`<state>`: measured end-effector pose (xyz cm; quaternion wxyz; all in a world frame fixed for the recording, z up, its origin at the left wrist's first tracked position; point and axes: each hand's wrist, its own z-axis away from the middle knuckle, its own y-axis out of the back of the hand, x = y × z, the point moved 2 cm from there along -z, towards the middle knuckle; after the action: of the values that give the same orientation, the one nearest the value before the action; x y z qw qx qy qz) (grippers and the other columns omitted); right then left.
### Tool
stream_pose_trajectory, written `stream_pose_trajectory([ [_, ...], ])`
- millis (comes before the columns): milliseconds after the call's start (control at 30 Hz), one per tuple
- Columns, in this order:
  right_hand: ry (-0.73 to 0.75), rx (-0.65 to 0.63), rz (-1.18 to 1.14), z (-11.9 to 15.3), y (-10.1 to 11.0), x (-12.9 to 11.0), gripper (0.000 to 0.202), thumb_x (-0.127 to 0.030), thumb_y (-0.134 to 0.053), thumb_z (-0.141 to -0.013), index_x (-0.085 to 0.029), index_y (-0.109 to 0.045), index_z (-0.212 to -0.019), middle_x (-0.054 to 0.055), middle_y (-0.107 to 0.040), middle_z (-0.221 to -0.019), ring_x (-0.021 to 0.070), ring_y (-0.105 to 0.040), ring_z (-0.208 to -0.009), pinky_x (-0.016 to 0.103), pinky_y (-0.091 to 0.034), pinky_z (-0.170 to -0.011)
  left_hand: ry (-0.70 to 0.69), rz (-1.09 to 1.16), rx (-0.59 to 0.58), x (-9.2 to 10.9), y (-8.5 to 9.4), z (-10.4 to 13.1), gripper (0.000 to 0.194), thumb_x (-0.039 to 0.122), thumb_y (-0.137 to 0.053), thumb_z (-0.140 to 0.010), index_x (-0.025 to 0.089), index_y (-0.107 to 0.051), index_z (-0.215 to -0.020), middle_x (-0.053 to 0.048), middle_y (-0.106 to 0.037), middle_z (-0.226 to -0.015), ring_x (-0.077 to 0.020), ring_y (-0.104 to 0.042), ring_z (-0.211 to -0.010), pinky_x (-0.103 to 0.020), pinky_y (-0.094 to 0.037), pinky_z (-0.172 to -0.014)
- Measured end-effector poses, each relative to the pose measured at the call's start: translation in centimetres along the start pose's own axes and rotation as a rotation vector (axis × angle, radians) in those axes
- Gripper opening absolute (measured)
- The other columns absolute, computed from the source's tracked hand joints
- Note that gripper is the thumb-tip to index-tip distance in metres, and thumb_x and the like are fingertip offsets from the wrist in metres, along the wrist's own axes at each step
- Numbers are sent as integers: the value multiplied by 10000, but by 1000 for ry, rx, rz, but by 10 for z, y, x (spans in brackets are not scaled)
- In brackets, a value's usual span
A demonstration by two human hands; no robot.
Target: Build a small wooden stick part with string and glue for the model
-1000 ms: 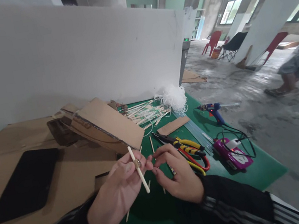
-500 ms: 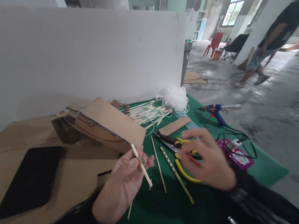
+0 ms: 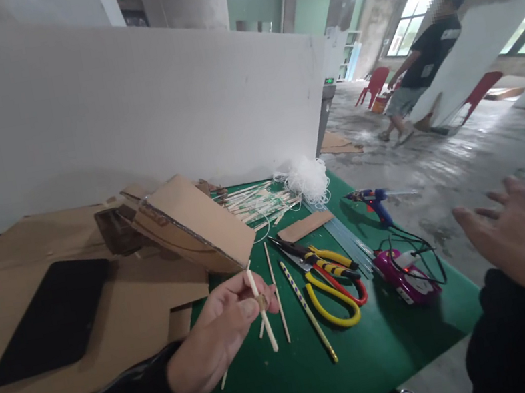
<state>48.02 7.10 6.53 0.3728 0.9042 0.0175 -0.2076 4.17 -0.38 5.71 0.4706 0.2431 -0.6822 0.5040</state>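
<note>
My left hand (image 3: 228, 321) is closed, pinching a pale wooden stick (image 3: 271, 336) that stands nearly upright between thumb and fingers. A small brown piece (image 3: 261, 302) sits at the middle of the stick, partly covered by the fingers. Another thin stick shows behind it. Beyond the table's right edge, my right hand (image 3: 513, 233) is raised over the floor, fingers spread and holding nothing. Between the hands lie a loose stick (image 3: 279, 302), a patterned pencil (image 3: 309, 313), scissors with yellow handles (image 3: 336, 320) and pliers (image 3: 336, 267).
A cardboard construction (image 3: 195, 218) stands behind my left hand, with a black tablet-like slab (image 3: 53, 318) on cardboard to its left. Farther back are a stick bundle (image 3: 258, 204) and white string (image 3: 309, 181). A glue gun (image 3: 375, 203) and purple power strip (image 3: 404, 280) lie right. A person (image 3: 425, 52) walks beyond.
My right hand has swung right, from above the scissors and pliers to past the table's edge, and its fingers have spread. My left hand keeps the stick, shifted slightly. The person has moved left.
</note>
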Motion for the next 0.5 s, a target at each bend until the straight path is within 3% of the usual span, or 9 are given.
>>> stream_pose_trajectory([
  [33, -11, -47, -69, 5, 3, -18, 880, -439, -688, -723, -141, -303, -1456, 247, -590, -1246, 323, -689, -912, 357, -513, -562, -3, -23, 12, 2, -1, 0, 189, 371, -690, -785, 192, -630, -790, -6, -596, -748, -164, -548, -761, -438, -256, -1103],
  [100, 69, -54, -226, 16, 14, -61, 635, -411, -629, -797, -204, -437, -1366, 179, -638, -1189, 298, -672, -960, 382, -527, -719, -11, -62, 40, 4, -3, -1, 211, 387, -711, -763, 191, -636, -780, -6, -607, -738, -167, -558, -750, -441, -256, -1107],
  [167, 189, -84, -292, 28, 24, -106, 290, -372, -569, -869, -229, -624, -1116, 116, -702, -1028, 267, -672, -920, 380, -499, -802, -22, -88, 57, 4, -2, -1, 233, 400, -729, -747, 189, -634, -779, -6, -616, -734, -168, -563, -748, -435, -270, -1096],
  [200, 230, -126, -311, 34, 27, -126, 189, -355, -560, -887, -230, -670, -977, 90, -714, -934, 249, -673, -857, 356, -497, -764, -27, -96, 57, 4, 0, -1, 242, 405, -733, -746, 189, -629, -785, -6, -621, -738, -167, -564, -750, -427, -285, -1083],
  [333, 437, -498, -669, 63, 19, -191, 180, -285, -531, -920, -195, -685, -894, 51, -706, -847, 194, -662, -765, 278, -501, -670, -28, -111, 26, -3, 7, -1, 260, 407, -726, -765, 194, -588, -824, -18, -645, -786, -170, -575, -771, -366, -400, -932],
  [500, 512, -895, -1014, 104, -6, -231, 171, -266, -502, -944, -191, -656, -941, 24, -684, -805, 153, -638, -733, 255, -497, -670, -67, -222, 52, -7, 11, 0, 249, 391, -697, -801, 188, -565, -858, -25, -622, -820, -162, -562, -774, -274, -439, -749],
])
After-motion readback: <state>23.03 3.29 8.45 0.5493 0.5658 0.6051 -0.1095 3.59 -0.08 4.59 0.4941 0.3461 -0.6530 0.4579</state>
